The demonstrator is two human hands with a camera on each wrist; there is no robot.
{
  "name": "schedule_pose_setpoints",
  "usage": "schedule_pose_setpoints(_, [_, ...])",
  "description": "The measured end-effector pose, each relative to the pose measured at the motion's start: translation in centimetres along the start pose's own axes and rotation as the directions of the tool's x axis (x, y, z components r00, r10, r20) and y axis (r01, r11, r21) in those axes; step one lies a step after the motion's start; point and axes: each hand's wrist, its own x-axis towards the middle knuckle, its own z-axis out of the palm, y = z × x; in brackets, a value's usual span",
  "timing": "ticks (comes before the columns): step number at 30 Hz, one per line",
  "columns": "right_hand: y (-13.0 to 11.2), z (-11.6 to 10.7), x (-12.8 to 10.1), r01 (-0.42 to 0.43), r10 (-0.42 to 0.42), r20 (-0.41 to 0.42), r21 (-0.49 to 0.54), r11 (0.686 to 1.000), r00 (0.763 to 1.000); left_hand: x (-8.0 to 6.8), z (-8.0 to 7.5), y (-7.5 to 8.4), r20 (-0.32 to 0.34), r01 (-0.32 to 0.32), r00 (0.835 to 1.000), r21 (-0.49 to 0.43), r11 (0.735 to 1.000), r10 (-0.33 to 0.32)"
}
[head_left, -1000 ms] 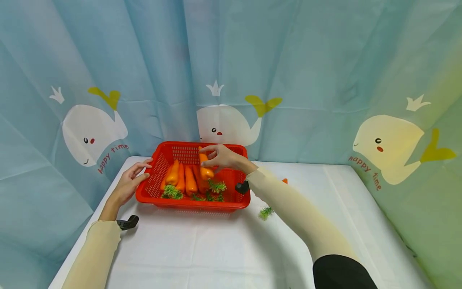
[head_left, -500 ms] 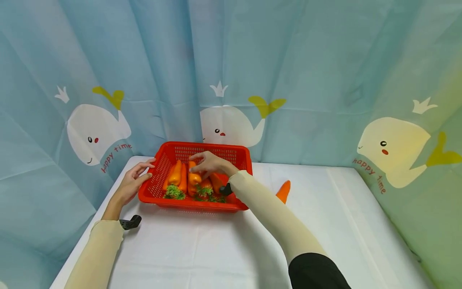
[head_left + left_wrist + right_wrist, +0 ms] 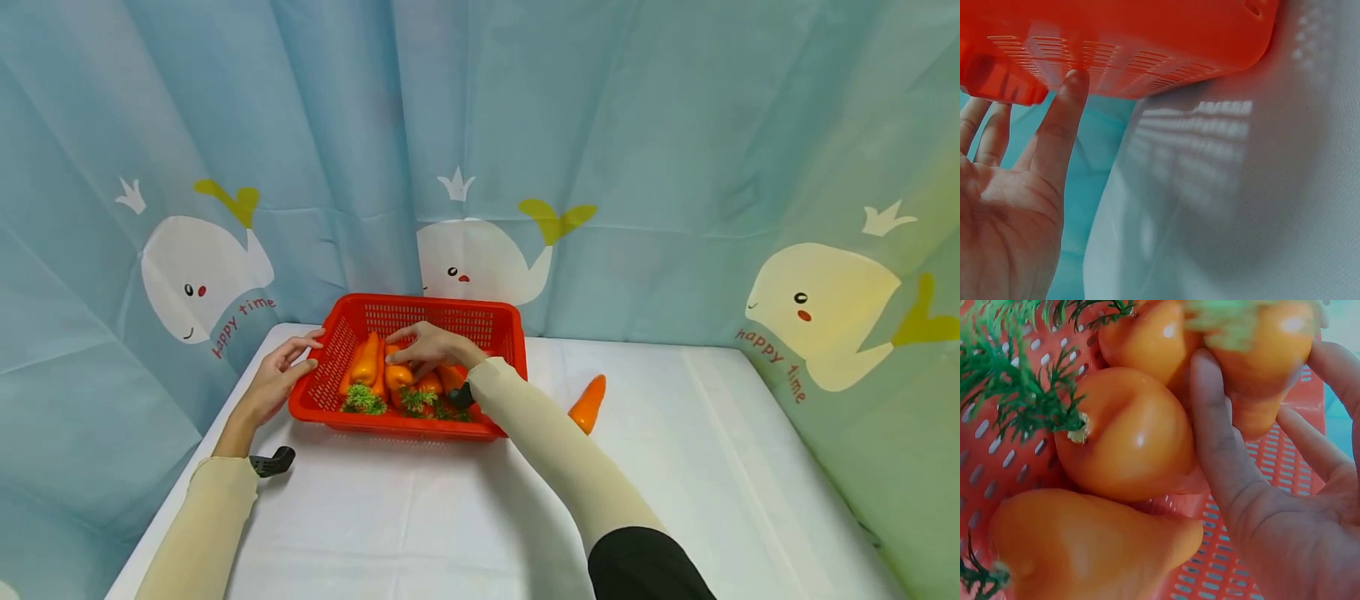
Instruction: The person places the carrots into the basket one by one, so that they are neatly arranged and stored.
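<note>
A red perforated plastic basket (image 3: 420, 427) holds several orange toy carrots with green leafy tops. Over its left rim lies my left hand (image 3: 272, 379), thumb and fingers fairly straight; the left wrist view shows that thumb (image 3: 1063, 131) touching the outer wall. My right hand (image 3: 429, 346) reaches into the basket and holds a carrot (image 3: 1266, 356) between thumb and fingers, its leafy end toward me. Left of it a carrot (image 3: 365, 367) stands against the others. In the right wrist view, another carrot (image 3: 1129, 434) sits right beside the thumb and one more (image 3: 1085, 544) lies nearer the camera.
A single carrot (image 3: 588, 404) lies on the white table (image 3: 675, 467) right of the basket, partly behind my right sleeve (image 3: 555, 450). A blue curtain (image 3: 645, 167) with whale prints hangs close behind the table.
My right hand has brought the carrot left and down into the basket among the others. The carrot on the table shows more as the sleeve moved. My left hand keeps its place on the rim.
</note>
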Motion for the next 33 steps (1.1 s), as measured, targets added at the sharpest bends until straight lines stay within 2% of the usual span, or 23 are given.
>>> schedule_pose_setpoints(6, [0.2, 0.5, 0.4, 0.006, -0.006, -0.005, -0.044, 0.999, 1.0, 0.0, 0.0, 0.0, 0.008, -0.02, 1.0, -0.005, 1.0, 0.02])
schedule_pose_setpoints(21, [0.1, 1.1, 0.1, 0.043, -0.046, -0.035, -0.082, 0.996, 0.998, -0.1, -0.1, -0.1, 0.008, 0.004, 1.0, -0.024, 1.0, -0.004])
schedule_pose_setpoints(33, [0.0, 0.7, -0.3, 0.058, -0.058, -0.003, -0.113, 0.992, 0.998, -0.1, 0.0, 0.0, 0.006, 0.004, 1.0, -0.031, 1.0, -0.003])
